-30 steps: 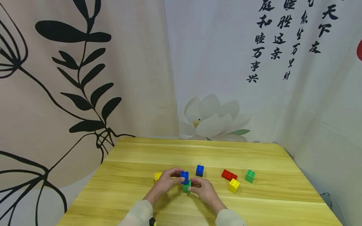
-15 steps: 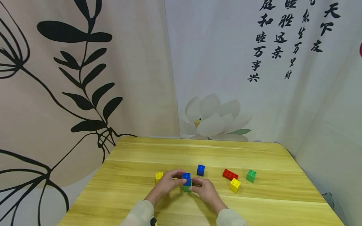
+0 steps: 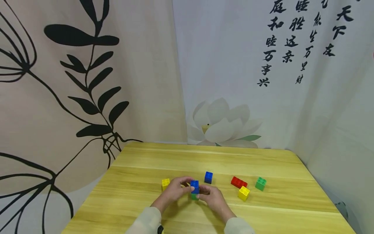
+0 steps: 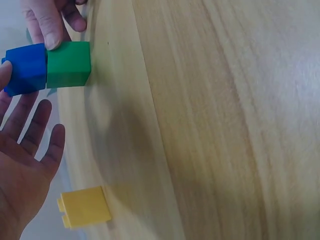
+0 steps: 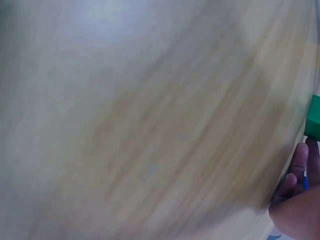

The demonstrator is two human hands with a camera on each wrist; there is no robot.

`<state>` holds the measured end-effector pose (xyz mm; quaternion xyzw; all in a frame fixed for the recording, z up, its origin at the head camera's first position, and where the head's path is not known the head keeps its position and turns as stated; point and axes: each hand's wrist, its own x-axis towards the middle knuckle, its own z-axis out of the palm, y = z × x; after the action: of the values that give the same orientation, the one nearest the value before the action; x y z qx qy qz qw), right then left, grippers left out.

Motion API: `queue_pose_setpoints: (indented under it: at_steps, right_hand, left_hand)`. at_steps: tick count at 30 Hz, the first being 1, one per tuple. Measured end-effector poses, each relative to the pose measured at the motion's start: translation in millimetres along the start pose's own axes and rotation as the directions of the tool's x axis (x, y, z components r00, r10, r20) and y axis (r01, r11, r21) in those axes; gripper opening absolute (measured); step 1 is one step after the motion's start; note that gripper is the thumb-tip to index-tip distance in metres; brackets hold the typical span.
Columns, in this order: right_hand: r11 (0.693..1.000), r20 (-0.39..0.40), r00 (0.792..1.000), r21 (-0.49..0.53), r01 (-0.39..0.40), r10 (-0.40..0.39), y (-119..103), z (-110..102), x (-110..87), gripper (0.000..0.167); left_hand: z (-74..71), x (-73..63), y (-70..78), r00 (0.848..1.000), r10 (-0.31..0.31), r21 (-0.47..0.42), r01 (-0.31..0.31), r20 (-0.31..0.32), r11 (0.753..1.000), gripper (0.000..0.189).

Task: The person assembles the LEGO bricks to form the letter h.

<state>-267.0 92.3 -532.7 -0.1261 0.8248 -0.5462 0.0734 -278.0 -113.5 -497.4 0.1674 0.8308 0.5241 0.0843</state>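
Note:
My left hand pinches a blue toy building brick between thumb and fingers. Directly beneath it is a green building brick, gripped at its side by my right hand. In the left wrist view the blue brick and green brick line up end to end, with only a thin dark seam between them; the green one's studs are hidden. At the right edge of the right wrist view, part of the green brick shows above the fingers.
A yellow brick lies just left of my left hand. Beyond the hands sits another blue brick. To the right are a red brick, a second yellow brick and another green brick. The wooden table ends at a curtain.
The held blue brick has come down over the green one, covering its studs, which showed a second ago. Both hands stay in nearly the same place; the whole head view has shifted slightly.

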Motion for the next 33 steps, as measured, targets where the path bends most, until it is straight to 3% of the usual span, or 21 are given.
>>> queue_pose_setpoints:
  at_steps: [10,21,33]
  right_hand:
    - [1.0,-0.015,1.0,0.018,-0.014,0.014,4.3,2.9,-4.4,0.035]
    - [1.0,-0.018,1.0,0.01,0.014,-0.014,3.7,5.5,-4.6,0.036]
    - [1.0,-0.02,1.0,0.008,0.019,-0.019,0.5,1.7,-4.7,0.034]
  left_hand:
    - [3.1,0.4,2.7,1.0,-0.009,0.058,0.008,0.021,0.998,0.024]
    - [3.8,-1.7,-4.7,1.0,-0.017,0.028,0.016,0.02,0.999,0.029]
    - [6.3,-0.9,-3.0,1.0,-0.025,0.032,0.025,0.0,0.999,0.03]
